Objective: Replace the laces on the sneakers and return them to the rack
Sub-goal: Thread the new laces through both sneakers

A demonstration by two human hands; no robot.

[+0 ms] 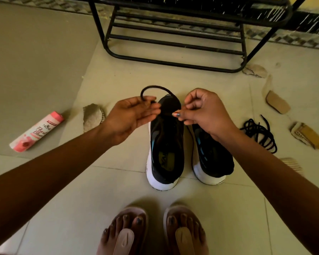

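Note:
Two black sneakers with white soles stand side by side on the tiled floor, the left sneaker (165,150) and the right sneaker (210,157). A black lace (156,88) loops up from the left sneaker's toe end. My left hand (131,118) pinches this lace with thumb and fingertips, palm up. Above the gap between the two shoes, my right hand (203,111) has its fingers curled, pinching near the lace's other part; what it holds is hard to see. Another black lace (259,133) lies bundled on the floor to the right.
A black metal shoe rack (175,45) stands just beyond the sneakers. A pink tube (37,131) lies at the left. Cardboard scraps (276,103) are scattered at the right and one scrap (92,115) at the left. My feet in sandals (155,232) are at the bottom.

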